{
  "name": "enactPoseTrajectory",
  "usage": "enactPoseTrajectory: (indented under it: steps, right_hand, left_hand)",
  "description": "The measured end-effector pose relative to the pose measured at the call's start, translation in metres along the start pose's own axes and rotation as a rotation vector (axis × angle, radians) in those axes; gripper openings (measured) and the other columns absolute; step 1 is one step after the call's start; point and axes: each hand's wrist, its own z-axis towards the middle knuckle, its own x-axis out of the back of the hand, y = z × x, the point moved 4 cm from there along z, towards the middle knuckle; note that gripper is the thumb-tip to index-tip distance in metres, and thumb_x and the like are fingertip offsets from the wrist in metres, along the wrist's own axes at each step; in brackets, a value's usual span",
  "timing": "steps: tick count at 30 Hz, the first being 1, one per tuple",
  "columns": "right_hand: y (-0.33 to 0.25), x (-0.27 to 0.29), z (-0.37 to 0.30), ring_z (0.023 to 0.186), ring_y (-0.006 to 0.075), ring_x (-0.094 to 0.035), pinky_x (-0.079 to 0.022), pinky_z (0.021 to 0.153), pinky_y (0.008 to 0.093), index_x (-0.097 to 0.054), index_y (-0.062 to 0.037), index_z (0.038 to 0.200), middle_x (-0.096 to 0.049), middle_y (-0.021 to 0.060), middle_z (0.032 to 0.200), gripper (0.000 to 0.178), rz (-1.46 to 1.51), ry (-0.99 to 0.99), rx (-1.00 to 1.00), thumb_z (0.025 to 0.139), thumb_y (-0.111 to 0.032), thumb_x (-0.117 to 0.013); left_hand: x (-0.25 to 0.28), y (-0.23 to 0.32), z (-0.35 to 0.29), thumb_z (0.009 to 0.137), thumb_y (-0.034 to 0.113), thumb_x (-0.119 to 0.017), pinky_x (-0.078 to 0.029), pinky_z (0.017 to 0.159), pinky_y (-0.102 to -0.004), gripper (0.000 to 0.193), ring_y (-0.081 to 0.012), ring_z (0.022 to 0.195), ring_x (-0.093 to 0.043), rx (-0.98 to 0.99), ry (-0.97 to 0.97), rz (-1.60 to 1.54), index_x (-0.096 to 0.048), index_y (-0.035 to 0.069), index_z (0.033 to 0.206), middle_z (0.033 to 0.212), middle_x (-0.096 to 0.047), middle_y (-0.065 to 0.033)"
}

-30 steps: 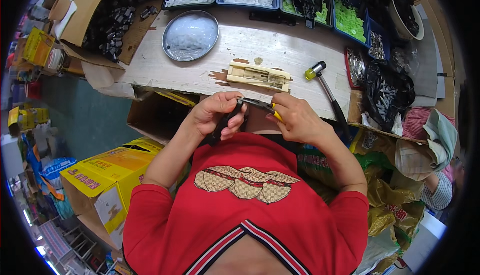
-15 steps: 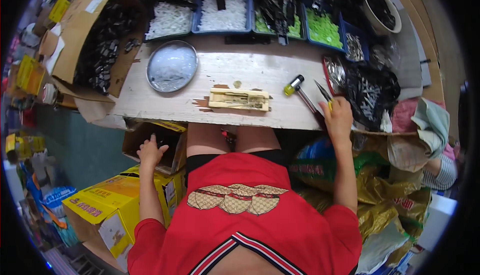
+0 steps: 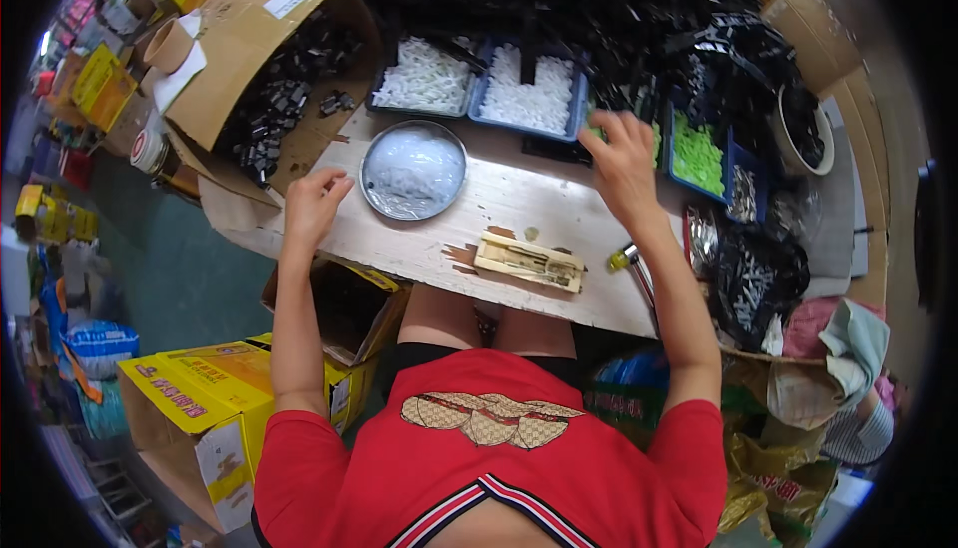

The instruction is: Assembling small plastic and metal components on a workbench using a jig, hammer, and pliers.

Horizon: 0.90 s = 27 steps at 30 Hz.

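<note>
My right hand (image 3: 623, 167) reaches over the near edge of the third blue bin, its fingers bent and apart, with nothing visible in them. Green pieces in that bin show partly behind the hand. My left hand (image 3: 314, 211) is above the table's left end, between the cardboard box and the round metal dish (image 3: 413, 171) with clear plastic over its contents. Its fingers are curled together toward the thumb; what they hold, if anything, is hidden. A cream-coloured rectangular fixture (image 3: 529, 261) lies near the table's front edge. Beside my right forearm lies a yellow-ended tool (image 3: 623, 257), partly covered.
Bins of white pieces (image 3: 527, 91) and green pieces (image 3: 699, 154) line the back, below a heap of black parts (image 3: 599, 9). A cardboard box (image 3: 239, 59) of black pieces stands left. At right are a black bag (image 3: 755, 283) of metal pieces and cloths (image 3: 853, 338).
My right hand has let go of the yellow-handled pointed tool and moved up to the bins. My left hand has risen from beside the table to above its left end, fingers curling. The view has shifted.
</note>
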Motion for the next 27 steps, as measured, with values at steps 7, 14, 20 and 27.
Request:
enactPoseTrajectory:
  steps: [7,14,20,27]
  right_hand:
    - [0.031,-0.097,0.091,0.108,0.0197,-0.038,-0.027,0.09,0.0407,-0.063,-0.0164,0.093,-0.044,0.0005,0.121,0.024,-0.382,-0.334,0.205,0.074,-0.009,-0.05]
    - [0.033,-0.107,0.1,0.109,0.0195,-0.038,-0.022,0.096,0.0468,-0.063,-0.0142,0.088,-0.046,0.0005,0.117,0.017,-0.415,-0.194,0.359,0.074,-0.012,-0.053]
    - [0.038,-0.098,0.108,0.11,0.0168,-0.037,-0.022,0.095,0.0447,-0.062,-0.0147,0.084,-0.045,-0.0015,0.118,0.014,-0.389,-0.193,0.356,0.071,-0.012,-0.056]
    - [0.0,-0.003,0.073,0.095,0.0197,-0.05,-0.025,0.09,0.0429,-0.055,-0.0085,0.082,-0.057,0.0039,0.095,0.017,-0.085,0.045,0.163,0.067,-0.001,-0.051]
  left_hand:
    - [-0.004,-0.036,0.066,0.07,0.01,-0.064,-0.048,0.067,-0.0329,0.023,-0.0267,0.072,-0.061,-0.063,0.149,-0.003,-0.064,0.0,0.09,0.081,-0.063,-0.0157]
    - [-0.036,-0.039,0.141,0.067,0.006,-0.062,-0.047,0.074,-0.036,0.031,-0.0312,0.085,-0.058,-0.286,0.221,0.147,-0.062,0.002,0.098,0.096,-0.058,-0.0174]
    - [-0.056,-0.032,0.15,0.068,0.009,-0.067,-0.045,0.075,-0.0494,0.025,-0.0403,0.093,-0.052,-0.127,0.1,0.396,-0.056,0.001,0.089,0.107,-0.046,-0.0214]
    - [-0.052,-0.049,0.094,0.071,0.011,-0.066,-0.044,0.075,-0.0447,0.027,-0.0388,0.093,-0.051,-0.346,0.124,0.286,-0.053,-0.002,0.09,0.099,-0.05,-0.0206]
